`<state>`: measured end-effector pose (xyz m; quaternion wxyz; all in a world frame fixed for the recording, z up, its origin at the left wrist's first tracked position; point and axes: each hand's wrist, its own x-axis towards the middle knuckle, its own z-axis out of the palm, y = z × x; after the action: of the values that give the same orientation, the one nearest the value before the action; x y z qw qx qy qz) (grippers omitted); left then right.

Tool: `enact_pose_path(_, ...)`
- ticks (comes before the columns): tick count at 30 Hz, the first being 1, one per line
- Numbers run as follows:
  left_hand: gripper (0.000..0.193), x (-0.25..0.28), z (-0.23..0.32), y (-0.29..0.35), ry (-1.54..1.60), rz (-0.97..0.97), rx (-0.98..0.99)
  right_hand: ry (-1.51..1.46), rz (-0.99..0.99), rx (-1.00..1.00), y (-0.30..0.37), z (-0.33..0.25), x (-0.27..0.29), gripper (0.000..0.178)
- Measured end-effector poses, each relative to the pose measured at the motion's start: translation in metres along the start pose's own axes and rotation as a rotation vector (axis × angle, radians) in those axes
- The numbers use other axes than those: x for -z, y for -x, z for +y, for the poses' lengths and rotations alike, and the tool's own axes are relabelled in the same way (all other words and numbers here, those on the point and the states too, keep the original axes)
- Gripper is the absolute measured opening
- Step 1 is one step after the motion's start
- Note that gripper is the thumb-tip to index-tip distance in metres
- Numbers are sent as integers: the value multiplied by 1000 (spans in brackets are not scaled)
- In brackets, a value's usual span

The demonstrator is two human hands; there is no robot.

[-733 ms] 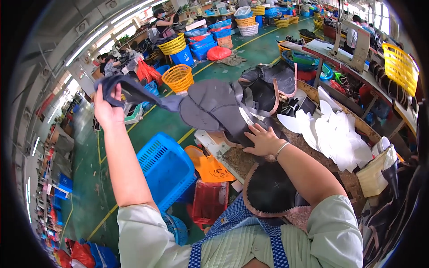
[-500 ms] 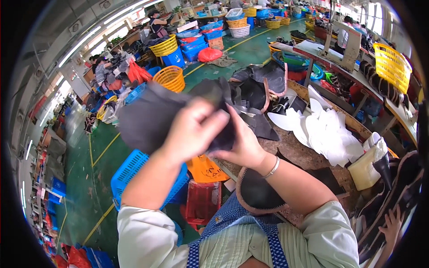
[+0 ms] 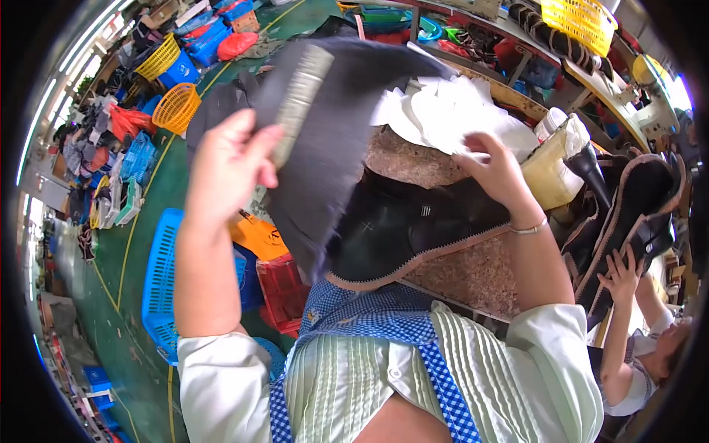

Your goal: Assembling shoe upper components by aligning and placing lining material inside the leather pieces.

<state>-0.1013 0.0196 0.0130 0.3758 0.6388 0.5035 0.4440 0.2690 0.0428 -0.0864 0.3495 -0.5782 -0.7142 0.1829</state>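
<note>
My left hand [image 3: 229, 166] is closed on the left side of a large black sheet piece [image 3: 336, 111], which looks like leather and is blurred by motion. A pale ribbed strip [image 3: 306, 92] shows on the sheet beside the fingers. My right hand [image 3: 498, 170] reaches over a pile of white cut pieces [image 3: 443, 111], its bent fingers apart at the pile's near edge. Whether the fingertips touch a piece is hard to see. Below the hands, a black shoe-upper piece [image 3: 399, 229] with a notched, pinkish edge lies on the worn brown bench [image 3: 473, 273].
A yellowish jug [image 3: 554, 173] with a dark nozzle stands right of the white pile. More black uppers [image 3: 635, 199] lie farther right, near another person's hand [image 3: 622, 277]. Left of the bench are a blue basket [image 3: 161, 280] and a red crate [image 3: 281, 288].
My right hand has left the black sheet and moved right to the white pile. The sheet has turned and spread in my left hand, showing the pale strip. The view has shifted right and down.
</note>
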Motion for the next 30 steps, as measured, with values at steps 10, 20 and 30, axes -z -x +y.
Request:
enact_pose_path(10,14,2,12,-9,-246,131,-50,361,-73,13,52,79,-8,47)
enact_pose_path(20,17,-14,1,-15,-508,216,-108,-36,-53,-14,65,50,-13,24)
enact_pose_path(30,10,-83,26,6,-284,-548,-73,-903,-83,113,78,-130,-4,15)
